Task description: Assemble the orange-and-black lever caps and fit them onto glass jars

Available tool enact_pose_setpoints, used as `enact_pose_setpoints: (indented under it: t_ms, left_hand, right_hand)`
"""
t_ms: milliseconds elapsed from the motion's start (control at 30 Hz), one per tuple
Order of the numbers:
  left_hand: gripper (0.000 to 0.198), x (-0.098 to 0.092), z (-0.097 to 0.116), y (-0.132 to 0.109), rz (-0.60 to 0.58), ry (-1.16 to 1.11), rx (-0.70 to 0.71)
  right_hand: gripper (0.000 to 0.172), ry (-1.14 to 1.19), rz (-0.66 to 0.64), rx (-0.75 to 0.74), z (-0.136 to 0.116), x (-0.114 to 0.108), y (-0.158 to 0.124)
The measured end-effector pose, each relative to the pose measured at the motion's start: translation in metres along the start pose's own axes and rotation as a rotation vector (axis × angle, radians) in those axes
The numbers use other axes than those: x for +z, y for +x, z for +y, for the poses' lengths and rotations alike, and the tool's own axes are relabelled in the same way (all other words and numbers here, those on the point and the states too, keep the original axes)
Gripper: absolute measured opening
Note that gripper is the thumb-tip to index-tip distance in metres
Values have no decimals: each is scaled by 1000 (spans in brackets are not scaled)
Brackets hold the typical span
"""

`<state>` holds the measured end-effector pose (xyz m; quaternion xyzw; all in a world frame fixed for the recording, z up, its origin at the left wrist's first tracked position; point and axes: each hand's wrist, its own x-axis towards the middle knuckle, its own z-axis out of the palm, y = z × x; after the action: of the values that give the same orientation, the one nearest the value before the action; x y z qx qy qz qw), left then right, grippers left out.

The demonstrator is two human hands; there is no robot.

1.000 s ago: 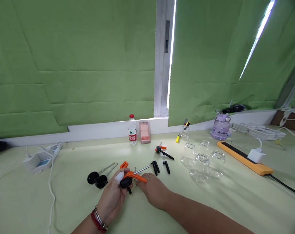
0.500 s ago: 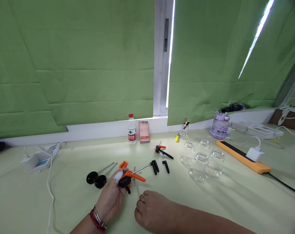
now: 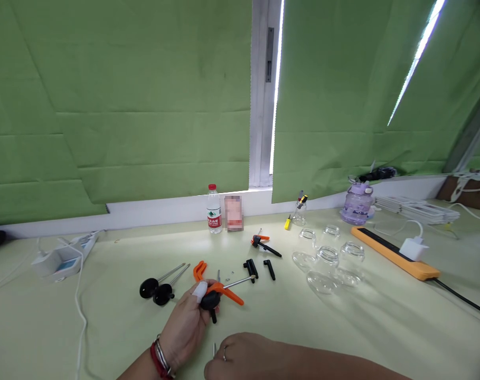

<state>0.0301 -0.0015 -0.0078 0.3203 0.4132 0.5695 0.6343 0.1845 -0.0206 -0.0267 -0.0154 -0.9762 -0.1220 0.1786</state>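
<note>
My left hand (image 3: 188,322) is closed around an orange-and-black piece (image 3: 210,300) with a black round knob, an orange curved arm and a metal rod pointing right. A short black peg juts from its underside. Low in view my right hand (image 3: 243,356) is curled, its fingertips partly cut off by the frame's edge. From its fingers a thin metal rod (image 3: 214,349) sticks up. Beyond my left hand lies a loose orange curved part (image 3: 199,270). Two black knobs with metal rods (image 3: 163,294) rest to the left, and black handles (image 3: 251,269) lie to the right.
Farther back sits another orange-and-black assembly (image 3: 263,244). Several glass jars (image 3: 327,258) stand to the right, before an orange power strip (image 3: 396,254). A water bottle (image 3: 214,211) and a purple jug (image 3: 357,203) stand along the wall. A white cable (image 3: 81,311) runs down the left.
My right hand has moved down and slightly left, toward the bottom edge. My left hand has shifted a little right and down with the orange-and-black piece.
</note>
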Motion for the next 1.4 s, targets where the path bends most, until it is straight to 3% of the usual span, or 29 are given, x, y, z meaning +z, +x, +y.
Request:
enact_pose_setpoints:
  t_ms: [100,167,333,567,967,1400]
  left_hand:
    - [27,4,-4,-6,-29,16,-77]
    - [28,6,-6,-9,-123,40,-125]
    - [20,12,-14,-17,-304,37,-67]
    - [26,21,-12,-28,-431,54,-147]
    - [24,23,-11,-31,-586,67,-137]
    - [23,21,-15,-26,-541,44,-124]
  right_hand:
    - [13,74,102,135,6,-11,-1]
    - [14,199,239,261,12,-18,-1]
    - [18,495,522,600,26,-39,-3]
    - [13,749,607,952,36,-44,-6]
    - [14,642,586,889,33,-44,-4]
    - [20,571,590,716,30,-42,-5]
